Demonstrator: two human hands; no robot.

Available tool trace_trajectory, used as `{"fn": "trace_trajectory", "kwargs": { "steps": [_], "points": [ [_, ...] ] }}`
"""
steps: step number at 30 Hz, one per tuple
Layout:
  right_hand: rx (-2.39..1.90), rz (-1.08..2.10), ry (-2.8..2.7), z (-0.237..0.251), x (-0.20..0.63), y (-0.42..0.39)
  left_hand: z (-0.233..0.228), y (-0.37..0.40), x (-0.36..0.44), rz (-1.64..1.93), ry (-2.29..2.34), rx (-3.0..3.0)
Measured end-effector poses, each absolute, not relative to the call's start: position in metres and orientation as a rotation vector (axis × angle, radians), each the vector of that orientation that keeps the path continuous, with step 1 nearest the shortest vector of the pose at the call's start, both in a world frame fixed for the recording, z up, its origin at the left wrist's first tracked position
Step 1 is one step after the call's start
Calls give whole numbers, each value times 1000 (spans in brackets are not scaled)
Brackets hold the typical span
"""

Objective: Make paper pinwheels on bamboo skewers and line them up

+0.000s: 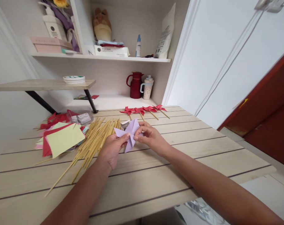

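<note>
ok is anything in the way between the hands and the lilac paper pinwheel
Nothing visible: the left hand and right hand both touch the lilac paper pinwheel directly. The wooden sticks lie to its left, and a small white item shows partly hidden behind it; neither comes between.

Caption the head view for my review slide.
Left hand and right hand hold a lilac paper pinwheel over a slatted table, near thin sticks, coloured paper and four red pinwheels.

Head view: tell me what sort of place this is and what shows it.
Probably a room in a home: a plush toy sits on a shelf, a red jug and a lidded cup stand below it.
</note>
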State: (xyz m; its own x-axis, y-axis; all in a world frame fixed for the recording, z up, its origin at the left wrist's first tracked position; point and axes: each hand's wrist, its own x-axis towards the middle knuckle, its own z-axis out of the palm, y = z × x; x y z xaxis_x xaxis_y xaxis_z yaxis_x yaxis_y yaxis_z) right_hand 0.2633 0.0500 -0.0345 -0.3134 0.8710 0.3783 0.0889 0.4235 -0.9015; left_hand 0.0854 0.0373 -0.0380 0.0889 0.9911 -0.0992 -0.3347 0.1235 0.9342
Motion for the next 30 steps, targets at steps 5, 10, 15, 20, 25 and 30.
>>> {"fn": "trace_trajectory", "kwargs": {
  "steps": [5,10,15,20,25,30],
  "points": [
    [-885,972,-1670,-36,263,51,-38,37,87,1218,970,923],
    [-918,969,-1640,-36,263,51,-40,37,89,1234,967,905],
    [-937,1009,-1619,-35,262,51,-44,39,92,1235,972,887],
    [-920,1121,-1531,-37,261,52,-46,39,94,1235,940,892],
    [-920,1160,-1502,-37,259,52,-45,38,96,1226,910,871],
    [-925,1125,-1536,-39,260,54,-49,39,97,1241,925,908]
  ]
}}
